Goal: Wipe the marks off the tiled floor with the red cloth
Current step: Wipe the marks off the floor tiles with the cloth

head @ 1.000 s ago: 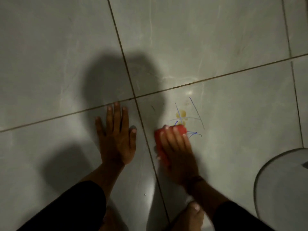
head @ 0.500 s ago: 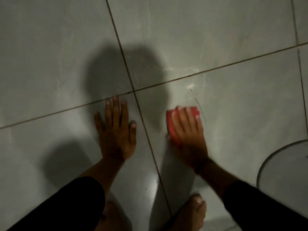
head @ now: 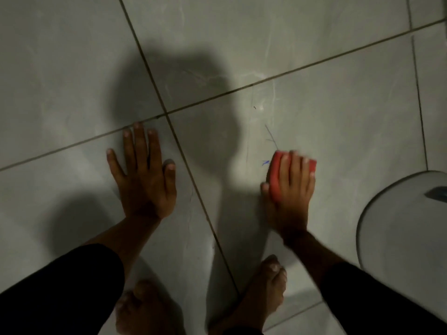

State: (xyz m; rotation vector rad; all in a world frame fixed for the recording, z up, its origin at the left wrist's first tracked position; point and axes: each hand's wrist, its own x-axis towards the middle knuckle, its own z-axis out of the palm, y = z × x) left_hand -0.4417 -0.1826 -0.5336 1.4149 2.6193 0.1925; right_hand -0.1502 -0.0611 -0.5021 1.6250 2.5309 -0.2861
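My right hand point(head: 291, 192) presses the folded red cloth point(head: 275, 175) flat on the grey tiled floor point(head: 350, 122), fingers spread over it and blurred by motion. A thin dark line point(head: 271, 135) runs up from the cloth's top left corner, and a small blue scribble point(head: 265, 162) lies just left of it. Any marks under the cloth are hidden. My left hand point(head: 142, 175) lies flat on the neighbouring tile, palm down, fingers apart, holding nothing.
A rounded white object point(head: 399, 226) sits at the right edge, close to my right forearm. My two bare feet point(head: 261, 293) stand on the floor below the hands. Dark grout lines point(head: 193, 187) cross between the hands. A head shadow falls on the tiles.
My right hand slid the red cloth up over the blue and yellow marks, then to the right. Most of those marks are gone. My left hand stayed put.
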